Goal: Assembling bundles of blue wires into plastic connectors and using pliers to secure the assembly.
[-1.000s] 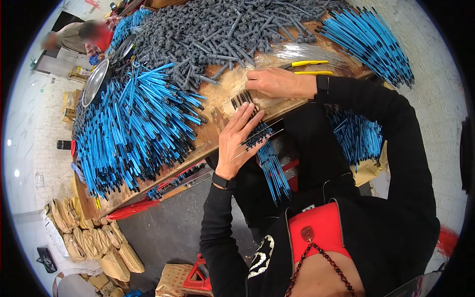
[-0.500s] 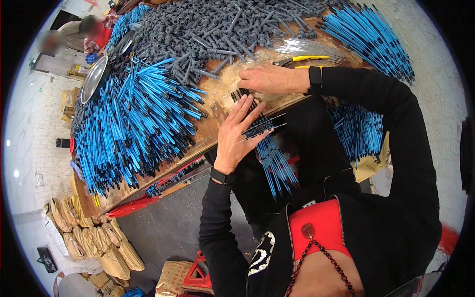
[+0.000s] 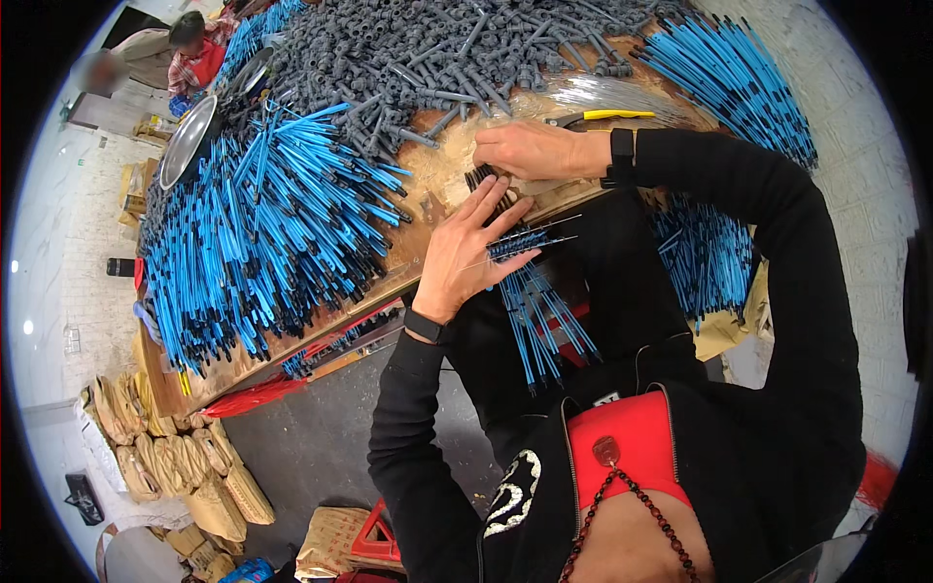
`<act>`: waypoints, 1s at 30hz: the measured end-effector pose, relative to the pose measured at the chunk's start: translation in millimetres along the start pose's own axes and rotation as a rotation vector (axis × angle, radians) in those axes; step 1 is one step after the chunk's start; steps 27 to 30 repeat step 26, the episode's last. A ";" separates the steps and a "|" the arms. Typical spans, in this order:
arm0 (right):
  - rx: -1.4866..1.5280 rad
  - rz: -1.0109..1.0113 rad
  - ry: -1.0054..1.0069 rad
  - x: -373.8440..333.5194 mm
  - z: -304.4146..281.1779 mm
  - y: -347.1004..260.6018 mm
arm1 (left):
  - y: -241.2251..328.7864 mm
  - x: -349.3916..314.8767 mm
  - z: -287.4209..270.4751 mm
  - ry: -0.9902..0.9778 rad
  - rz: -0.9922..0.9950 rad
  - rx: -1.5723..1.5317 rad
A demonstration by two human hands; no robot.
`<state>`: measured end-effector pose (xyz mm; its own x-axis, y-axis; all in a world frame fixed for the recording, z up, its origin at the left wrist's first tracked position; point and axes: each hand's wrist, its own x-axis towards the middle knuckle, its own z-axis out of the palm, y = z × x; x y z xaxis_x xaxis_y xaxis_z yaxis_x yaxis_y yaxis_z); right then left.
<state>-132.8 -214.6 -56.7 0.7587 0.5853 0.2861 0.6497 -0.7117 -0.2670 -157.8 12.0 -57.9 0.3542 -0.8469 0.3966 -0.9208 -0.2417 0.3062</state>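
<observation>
A row of thin blue rods (image 3: 537, 325) with black ends lies across the table's near edge, its blue ends fanned out over my lap. My left hand (image 3: 462, 251) lies over the row, fingers on the black upper ends and thumb along the lower side, gripping it. Thin metal wires (image 3: 556, 236) run crosswise through the row by that thumb. At the row's black top, my right hand (image 3: 535, 152) has its fingers curled in; what they pinch is hidden. Pliers with a yellow handle (image 3: 619, 114) lie just beyond the right hand.
A wooden table (image 3: 432, 194) bears a large heap of blue rods (image 3: 262, 233) at left, grey plastic fittings (image 3: 389, 58) at the back, loose metal wires (image 3: 622, 94), and more blue rods (image 3: 734, 87) at far right. Paper-wrapped bundles (image 3: 175, 466) stand on the floor. Another person (image 3: 194, 58) sits far left.
My view has shifted slightly. The rods' lower ends have fanned a little wider and swung slightly, while both hands stay at the row in much the same pose.
</observation>
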 end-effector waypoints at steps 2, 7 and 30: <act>-0.012 -0.023 0.016 0.9 -0.2 -1.7 | 0.7 0.3 -0.3 -0.007 -0.007 -0.012; 0.004 0.020 -0.008 0.9 0.8 -8.3 | 0.1 0.2 1.4 0.001 -0.005 -0.029; -0.199 -0.009 -0.110 -11.5 -8.5 -7.6 | 2.5 -2.5 9.1 0.040 -0.066 -0.121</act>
